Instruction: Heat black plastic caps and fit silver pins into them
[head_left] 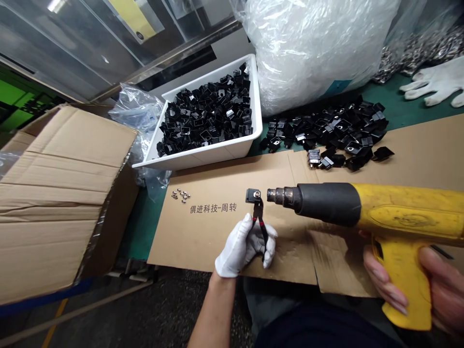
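My left hand (243, 245), in a white glove, is closed around the handles of black pliers (258, 211). At the jaws of the pliers is a small black plastic part (251, 195) with a round metal piece (257, 194) on it. My bare right hand (413, 280) grips the yellow handle of a heat gun (406, 212). The gun's stepped metal nozzle (284, 196) points left at the black part, a short gap away. Several small metal pieces (181, 195) lie on the cardboard sheet (203, 232), left of the pliers.
Behind the cardboard stands a white bin (217, 153) full of black parts. A pile of black parts (337, 128) lies to its right, beneath a large plastic bag (311, 48). A white glove (437, 82) rests at the far right. An open cardboard box (61, 193) stands left.
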The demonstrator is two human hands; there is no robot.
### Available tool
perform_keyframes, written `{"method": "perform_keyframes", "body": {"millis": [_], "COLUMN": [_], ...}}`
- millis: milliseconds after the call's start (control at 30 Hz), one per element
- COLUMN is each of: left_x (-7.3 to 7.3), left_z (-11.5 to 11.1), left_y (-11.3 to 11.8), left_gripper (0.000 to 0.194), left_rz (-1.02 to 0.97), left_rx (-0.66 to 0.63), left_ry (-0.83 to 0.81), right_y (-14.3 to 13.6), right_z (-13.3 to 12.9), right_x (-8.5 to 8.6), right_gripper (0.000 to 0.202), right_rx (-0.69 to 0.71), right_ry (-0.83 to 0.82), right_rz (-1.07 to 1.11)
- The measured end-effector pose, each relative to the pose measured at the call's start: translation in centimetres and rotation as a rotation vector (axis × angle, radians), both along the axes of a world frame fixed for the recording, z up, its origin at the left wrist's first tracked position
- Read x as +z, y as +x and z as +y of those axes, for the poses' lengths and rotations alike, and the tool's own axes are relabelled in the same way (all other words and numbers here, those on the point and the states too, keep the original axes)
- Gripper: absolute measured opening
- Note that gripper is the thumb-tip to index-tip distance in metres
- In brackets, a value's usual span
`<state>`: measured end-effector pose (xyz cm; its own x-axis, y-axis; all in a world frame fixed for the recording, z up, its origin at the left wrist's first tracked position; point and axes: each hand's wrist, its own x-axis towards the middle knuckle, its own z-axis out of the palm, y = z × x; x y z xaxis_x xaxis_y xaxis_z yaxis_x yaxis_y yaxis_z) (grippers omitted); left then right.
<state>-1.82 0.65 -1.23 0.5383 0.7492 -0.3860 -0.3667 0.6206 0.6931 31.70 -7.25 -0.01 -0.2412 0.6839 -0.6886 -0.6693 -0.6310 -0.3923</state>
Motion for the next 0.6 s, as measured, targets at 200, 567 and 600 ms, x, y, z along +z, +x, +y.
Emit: {"method": "perform_keyframes", "body": {"millis": [200, 567, 600], "left_x": [0.1, -0.2, -0.2], "left_z": [0.0, 0.0, 0.0], "left_y": [0.1, -0.1, -0.1], "left_gripper": [0.071, 0.071, 0.071], "left_rz": [0.012, 0.001, -0.001], "left_rx": [0.011, -0.003, -0.001], "left_ry": [-0.003, -0.006, -0.007], "right_y": [0.4, 1.0, 0.9], "right_z": [-0.1, 0.1, 0.1], "right_x": [-0.6, -1.3, -1.2], "right_gripper": [0.053, 0.048, 0.047], "right_rx": [0.025, 0.120, 0.101], "right_ry": [0.018, 0.136, 0.119], "right_rz": [0.039, 0.095, 0.087]}}
